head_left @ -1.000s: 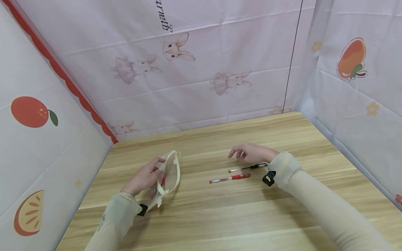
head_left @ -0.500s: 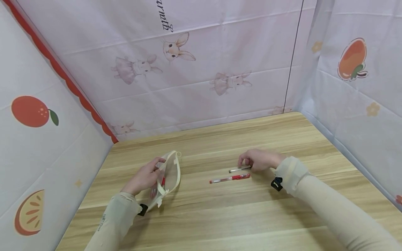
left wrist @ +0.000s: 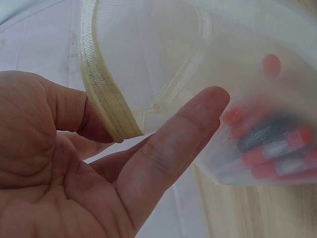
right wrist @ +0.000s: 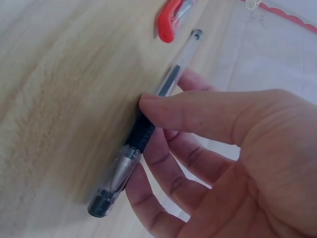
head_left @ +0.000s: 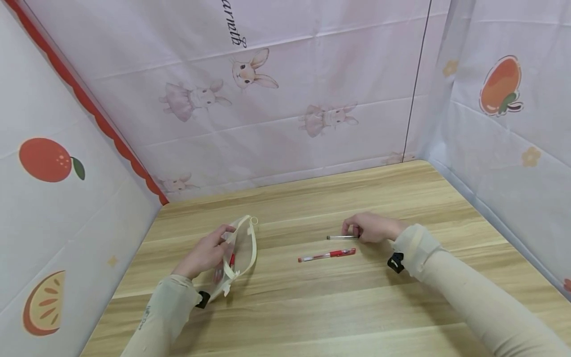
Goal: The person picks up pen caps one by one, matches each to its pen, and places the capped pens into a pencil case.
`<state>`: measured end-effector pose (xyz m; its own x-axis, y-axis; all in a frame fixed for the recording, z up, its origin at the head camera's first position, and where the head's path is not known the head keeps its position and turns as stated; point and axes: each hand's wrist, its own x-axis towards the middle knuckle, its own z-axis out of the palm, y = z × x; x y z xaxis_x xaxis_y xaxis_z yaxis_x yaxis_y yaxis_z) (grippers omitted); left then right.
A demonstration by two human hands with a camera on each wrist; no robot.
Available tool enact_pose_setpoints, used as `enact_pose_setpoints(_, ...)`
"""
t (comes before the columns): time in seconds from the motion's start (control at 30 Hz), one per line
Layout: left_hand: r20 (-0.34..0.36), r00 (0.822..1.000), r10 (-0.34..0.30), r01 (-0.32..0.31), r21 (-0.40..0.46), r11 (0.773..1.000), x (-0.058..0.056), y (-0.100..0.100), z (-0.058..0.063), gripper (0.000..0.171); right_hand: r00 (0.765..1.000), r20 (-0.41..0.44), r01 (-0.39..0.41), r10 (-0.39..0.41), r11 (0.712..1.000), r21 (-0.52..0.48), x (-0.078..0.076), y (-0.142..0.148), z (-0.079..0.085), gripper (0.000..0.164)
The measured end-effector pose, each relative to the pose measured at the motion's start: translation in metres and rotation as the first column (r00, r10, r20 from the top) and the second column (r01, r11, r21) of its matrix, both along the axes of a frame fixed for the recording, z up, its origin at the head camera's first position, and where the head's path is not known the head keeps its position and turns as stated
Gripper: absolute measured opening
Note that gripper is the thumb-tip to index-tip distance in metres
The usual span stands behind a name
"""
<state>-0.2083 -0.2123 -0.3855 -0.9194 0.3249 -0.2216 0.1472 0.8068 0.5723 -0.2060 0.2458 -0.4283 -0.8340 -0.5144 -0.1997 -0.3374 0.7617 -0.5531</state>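
My left hand [head_left: 206, 253] pinches the cream zipped rim of a see-through mesh pencil pouch [head_left: 243, 246], whose mouth gapes to the right. Through the mesh, the left wrist view shows several red pens [left wrist: 255, 157] and something black, blurred by the fabric. Over on the right, my right hand [head_left: 372, 227] holds a black gel pen [right wrist: 142, 130] between thumb and fingers around its dark grip. The pen's clear barrel [head_left: 341, 237] points left, close to the tabletop. A red gel pen [head_left: 327, 255] lies on the table just nearer than it.
The wood-grain table [head_left: 303, 307] is bounded by a printed cloth backdrop [head_left: 285, 139] behind and cloth side walls. A small black wrist camera [head_left: 395, 262] sits under the right cuff, another [head_left: 202, 299] under the left.
My right hand has moved right and down onto the black gel pen and taken hold of it, shifting it slightly. The left hand and the pouch have stayed in place.
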Motion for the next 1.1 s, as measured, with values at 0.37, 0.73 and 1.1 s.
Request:
enact_pose_setpoints(0.37,0.019,1.0,0.003,-0.003,0.013,1.0,-0.001,0.0,0.002,0.046,0.999,0.017,0.036,-0.035,0.997,-0.062,-0.006,0.0,0.009,0.046)
enact_pose_setpoints(0.73,0.019,1.0,-0.004,0.004,0.012,1.0,-0.005,0.001,0.003,0.046,0.997,0.044,0.072,-0.064,0.972,-0.225,-0.011,-0.02,0.018,0.053)
enact_pose_setpoints(1.1,0.021,1.0,-0.01,0.009,0.018,1.0,-0.003,0.005,0.005,0.045,0.979,0.173,0.169,-0.107,0.902,-0.397,-0.011,-0.061,0.025,0.062)
